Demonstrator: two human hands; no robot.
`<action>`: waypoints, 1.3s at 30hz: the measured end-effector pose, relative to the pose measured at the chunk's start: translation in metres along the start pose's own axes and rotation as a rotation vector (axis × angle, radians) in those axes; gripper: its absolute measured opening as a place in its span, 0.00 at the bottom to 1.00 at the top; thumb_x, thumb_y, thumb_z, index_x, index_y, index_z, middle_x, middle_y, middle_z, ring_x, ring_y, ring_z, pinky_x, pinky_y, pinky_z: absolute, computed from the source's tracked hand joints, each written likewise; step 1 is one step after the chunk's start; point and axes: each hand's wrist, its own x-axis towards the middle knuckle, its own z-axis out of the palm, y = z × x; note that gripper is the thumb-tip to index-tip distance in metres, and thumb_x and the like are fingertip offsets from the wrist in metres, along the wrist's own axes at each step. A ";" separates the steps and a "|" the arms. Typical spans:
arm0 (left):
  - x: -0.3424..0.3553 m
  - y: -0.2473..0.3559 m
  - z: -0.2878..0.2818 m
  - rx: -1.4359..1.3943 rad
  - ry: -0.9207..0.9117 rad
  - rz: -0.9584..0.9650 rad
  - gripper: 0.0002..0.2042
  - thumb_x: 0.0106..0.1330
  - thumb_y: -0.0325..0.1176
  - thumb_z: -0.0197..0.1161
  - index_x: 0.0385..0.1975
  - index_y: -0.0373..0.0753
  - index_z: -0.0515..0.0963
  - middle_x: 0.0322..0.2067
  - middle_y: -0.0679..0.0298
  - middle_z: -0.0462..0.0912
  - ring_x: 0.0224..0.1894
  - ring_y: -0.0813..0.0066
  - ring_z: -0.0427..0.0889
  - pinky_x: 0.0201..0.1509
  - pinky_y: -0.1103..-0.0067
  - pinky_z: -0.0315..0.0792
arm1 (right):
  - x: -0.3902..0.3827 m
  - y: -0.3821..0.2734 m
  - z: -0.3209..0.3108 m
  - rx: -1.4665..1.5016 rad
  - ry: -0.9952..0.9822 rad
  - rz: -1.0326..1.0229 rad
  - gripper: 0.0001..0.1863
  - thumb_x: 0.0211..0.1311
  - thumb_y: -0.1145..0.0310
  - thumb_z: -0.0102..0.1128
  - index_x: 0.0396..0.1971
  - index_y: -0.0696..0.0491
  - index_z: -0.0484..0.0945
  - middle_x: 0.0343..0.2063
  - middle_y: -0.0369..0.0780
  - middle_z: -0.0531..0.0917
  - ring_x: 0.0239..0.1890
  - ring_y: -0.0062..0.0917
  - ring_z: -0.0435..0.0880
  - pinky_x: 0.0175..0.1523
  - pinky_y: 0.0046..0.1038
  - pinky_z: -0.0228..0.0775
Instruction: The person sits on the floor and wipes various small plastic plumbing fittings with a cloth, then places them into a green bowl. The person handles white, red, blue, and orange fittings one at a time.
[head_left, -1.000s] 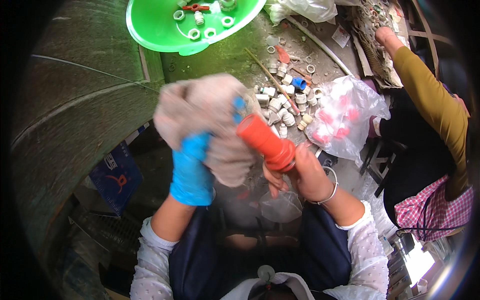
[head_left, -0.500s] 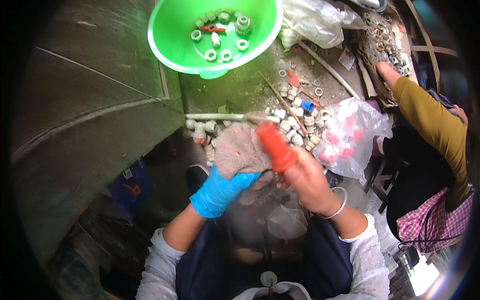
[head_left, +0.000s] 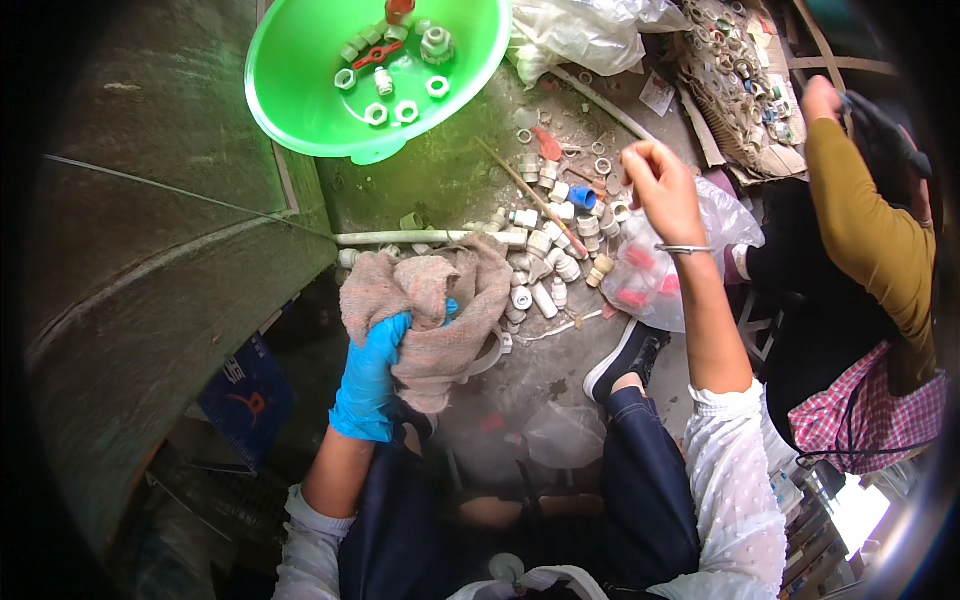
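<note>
Clutching a cloth (head_left: 425, 285), the left grip (head_left: 375, 370) is hanging beside piled fittings (head_left: 563, 265), apparently remaining; others are lying in the green basin (head_left: 300, 95); whether the right grip (head_left: 667, 190) is holding anything is unclear.
</note>
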 end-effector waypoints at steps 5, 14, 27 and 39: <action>-0.001 0.002 0.003 -0.119 0.071 -0.012 0.21 0.62 0.33 0.53 0.53 0.29 0.66 0.44 0.53 0.77 0.46 0.65 0.78 0.52 0.74 0.70 | -0.015 0.055 0.024 -0.491 -0.005 -0.192 0.15 0.49 0.62 0.63 0.36 0.51 0.76 0.31 0.41 0.78 0.35 0.34 0.78 0.40 0.31 0.70; -0.002 0.006 0.016 -0.166 0.084 -0.060 0.21 0.60 0.32 0.56 0.53 0.31 0.66 0.43 0.58 0.77 0.45 0.70 0.77 0.50 0.76 0.70 | -0.016 0.036 0.024 -0.343 -0.006 -0.274 0.18 0.46 0.65 0.64 0.39 0.54 0.76 0.27 0.39 0.74 0.28 0.26 0.75 0.34 0.25 0.68; 0.011 -0.009 0.056 0.920 -0.127 0.612 0.19 0.48 0.33 0.71 0.40 0.41 0.76 0.35 0.62 0.80 0.35 0.69 0.79 0.39 0.77 0.73 | -0.113 -0.056 0.041 0.645 -0.764 0.193 0.21 0.54 0.68 0.63 0.46 0.56 0.68 0.32 0.33 0.74 0.35 0.17 0.73 0.43 0.21 0.66; 0.017 0.007 0.052 -0.306 0.040 -0.054 0.22 0.59 0.35 0.59 0.53 0.36 0.67 0.48 0.62 0.72 0.50 0.74 0.71 0.56 0.76 0.66 | -0.100 -0.081 0.035 0.161 -0.529 -0.669 0.26 0.50 0.73 0.62 0.51 0.56 0.67 0.43 0.46 0.75 0.43 0.38 0.74 0.49 0.32 0.66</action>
